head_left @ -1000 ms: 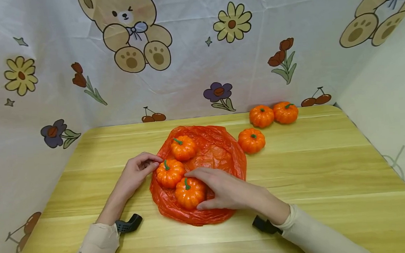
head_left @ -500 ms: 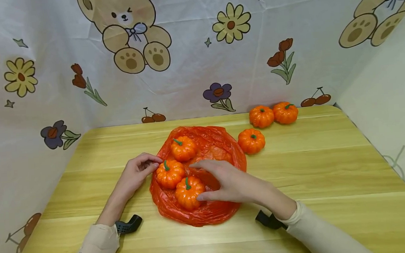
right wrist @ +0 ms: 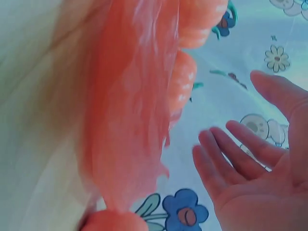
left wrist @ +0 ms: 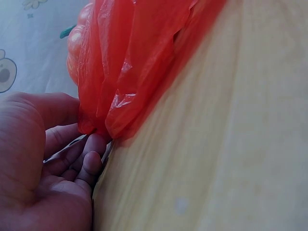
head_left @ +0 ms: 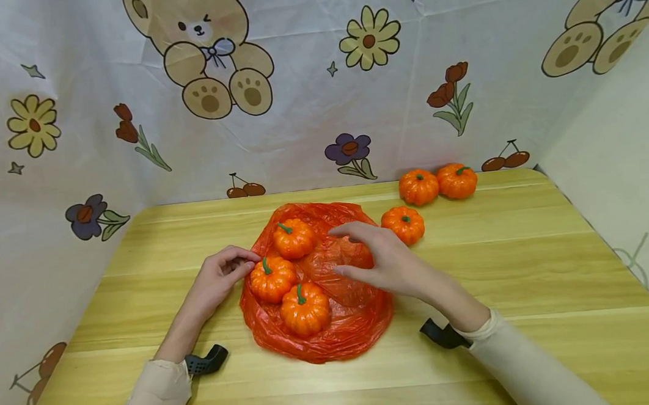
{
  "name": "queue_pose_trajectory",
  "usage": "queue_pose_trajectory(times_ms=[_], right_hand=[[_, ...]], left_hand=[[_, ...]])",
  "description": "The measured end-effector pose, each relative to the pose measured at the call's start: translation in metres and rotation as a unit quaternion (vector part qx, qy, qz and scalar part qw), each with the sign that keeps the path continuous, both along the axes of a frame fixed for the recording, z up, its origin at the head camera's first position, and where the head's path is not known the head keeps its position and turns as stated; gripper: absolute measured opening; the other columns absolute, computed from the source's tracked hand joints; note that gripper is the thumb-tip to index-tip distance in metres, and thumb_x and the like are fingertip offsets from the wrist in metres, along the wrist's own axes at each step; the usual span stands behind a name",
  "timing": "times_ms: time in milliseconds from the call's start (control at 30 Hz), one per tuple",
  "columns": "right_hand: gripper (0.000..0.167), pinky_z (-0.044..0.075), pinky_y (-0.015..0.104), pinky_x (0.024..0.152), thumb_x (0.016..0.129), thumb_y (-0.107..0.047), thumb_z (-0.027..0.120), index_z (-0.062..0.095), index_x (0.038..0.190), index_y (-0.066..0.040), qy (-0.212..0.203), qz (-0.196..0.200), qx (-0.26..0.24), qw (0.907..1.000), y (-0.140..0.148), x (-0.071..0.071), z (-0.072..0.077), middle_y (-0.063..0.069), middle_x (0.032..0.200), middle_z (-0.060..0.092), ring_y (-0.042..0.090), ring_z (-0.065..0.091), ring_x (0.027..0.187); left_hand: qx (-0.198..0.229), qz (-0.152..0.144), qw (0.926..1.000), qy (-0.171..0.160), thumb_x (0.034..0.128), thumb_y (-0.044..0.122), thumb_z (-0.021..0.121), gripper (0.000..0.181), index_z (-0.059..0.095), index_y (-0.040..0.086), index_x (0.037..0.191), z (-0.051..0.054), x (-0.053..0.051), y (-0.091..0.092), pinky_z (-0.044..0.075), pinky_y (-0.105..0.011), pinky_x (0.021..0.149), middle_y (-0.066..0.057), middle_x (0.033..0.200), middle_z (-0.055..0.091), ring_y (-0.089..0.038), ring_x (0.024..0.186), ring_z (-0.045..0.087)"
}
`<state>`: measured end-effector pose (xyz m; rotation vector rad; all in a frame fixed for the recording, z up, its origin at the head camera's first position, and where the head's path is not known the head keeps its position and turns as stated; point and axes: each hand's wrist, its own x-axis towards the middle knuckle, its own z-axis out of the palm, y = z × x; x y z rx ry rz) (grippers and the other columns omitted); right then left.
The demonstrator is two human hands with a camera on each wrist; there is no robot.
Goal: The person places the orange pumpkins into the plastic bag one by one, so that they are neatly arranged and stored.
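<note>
A red plastic bag (head_left: 358, 323) lies spread on the table, its rim around three small orange pumpkins: a back one (head_left: 295, 239), a left one (head_left: 273, 280) and a front one (head_left: 305, 310). My left hand (head_left: 216, 280) pinches the bag's left rim beside the left pumpkin; in the left wrist view the thumb and fingers of that hand (left wrist: 57, 159) meet at the red film (left wrist: 120, 72). Above the bag's right part hovers my right hand (head_left: 385, 262), fingers spread and holding nothing. The right wrist view shows this hand (right wrist: 255, 168) apart from the bag (right wrist: 130, 106).
Just right of the bag sits one more orange pumpkin (head_left: 404, 225). Two others, a left one (head_left: 418, 187) and a right one (head_left: 458, 181), stand side by side at the table's back edge. A printed cloth (head_left: 298, 124) hangs behind the wooden table (head_left: 526, 265).
My right hand has let go of the front pumpkin and moved up and to the right, over the bag's right part. The left hand has stayed at the rim.
</note>
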<state>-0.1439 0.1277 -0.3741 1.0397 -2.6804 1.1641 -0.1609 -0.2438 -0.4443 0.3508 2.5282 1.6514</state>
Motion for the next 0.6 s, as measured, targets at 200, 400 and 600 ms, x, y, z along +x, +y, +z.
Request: queue_pose_trajectory(times_ms=[200, 400, 600], right_hand=[[0.056, 0.046, 0.05, 0.115, 0.093, -0.027, 0.083, 0.061, 0.142, -0.012, 0.026, -0.043, -0.005, 0.9987, 0.014, -0.01, 0.004, 0.004, 0.144, 0.064, 0.026, 0.058, 0.138], [0.056, 0.047, 0.054, 0.112, 0.094, -0.025, 0.082, 0.06, 0.144, -0.014, 0.025, -0.076, -0.001, 0.9968, 0.041, -0.018, 0.01, 0.004, 0.146, 0.063, 0.027, 0.057, 0.137], [0.054, 0.048, 0.06, 0.109, 0.094, -0.022, 0.082, 0.062, 0.142, -0.01, 0.026, -0.117, -0.011, 0.9927, 0.076, -0.027, 0.013, 0.009, 0.141, 0.066, 0.033, 0.061, 0.132]], left_hand=[[-0.006, 0.002, 1.0, 0.002, 0.1042, 0.023, 0.069, 0.019, 0.077, 0.011, 0.116, 0.0, 0.0, -0.001, 0.05, -0.02, 0.082, -0.011, 0.119, 0.07, -0.017, 0.098, 0.061], [-0.008, 0.001, 1.0, 0.0, 0.1039, 0.024, 0.069, 0.019, 0.077, 0.011, 0.116, 0.0, 0.0, -0.001, 0.05, -0.02, 0.083, -0.01, 0.119, 0.07, -0.017, 0.1, 0.061], [-0.008, 0.0, 1.0, 0.001, 0.1041, 0.023, 0.069, 0.018, 0.077, 0.012, 0.116, -0.001, -0.001, 0.0, 0.051, -0.02, 0.084, -0.01, 0.117, 0.071, -0.018, 0.1, 0.062]])
